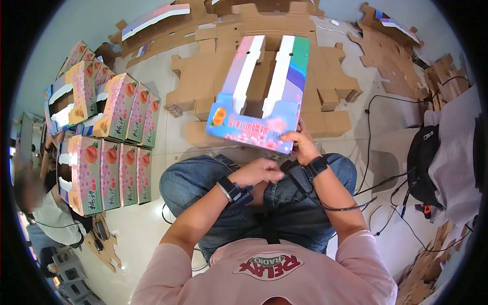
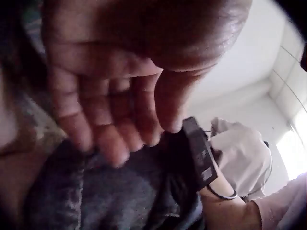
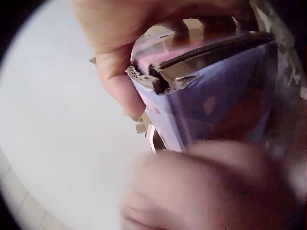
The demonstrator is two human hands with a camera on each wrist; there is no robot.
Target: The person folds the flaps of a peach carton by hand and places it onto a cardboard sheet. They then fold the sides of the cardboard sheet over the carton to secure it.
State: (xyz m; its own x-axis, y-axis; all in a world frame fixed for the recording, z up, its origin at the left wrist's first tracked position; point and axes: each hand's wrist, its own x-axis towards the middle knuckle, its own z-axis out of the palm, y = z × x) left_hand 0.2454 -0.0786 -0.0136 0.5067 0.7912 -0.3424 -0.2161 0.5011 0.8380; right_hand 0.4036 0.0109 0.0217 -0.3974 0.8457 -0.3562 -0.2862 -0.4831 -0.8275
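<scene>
A printed cardboard carton (image 1: 254,133), pink, blue and green with peach pictures, is tilted in front of my knees. Its long top has a slot between white inner flaps. My right hand (image 1: 304,147) grips its near right corner, thumb lying on the printed face. In the right wrist view that hand (image 3: 112,43) curls over the carton's cut edge (image 3: 163,84), where corrugation shows. My left hand (image 1: 257,173) hovers over my lap by the right wrist, holding nothing. Its fingers (image 2: 110,139) hang loosely curled in the left wrist view.
Finished peach cartons (image 1: 86,168) stand stacked at the left, near another person (image 1: 53,218). Flattened brown cardboard (image 1: 203,76) covers the floor ahead. Black cables (image 1: 369,132) trail at the right, beside a black bag (image 1: 424,162) and a light cloth (image 1: 460,152).
</scene>
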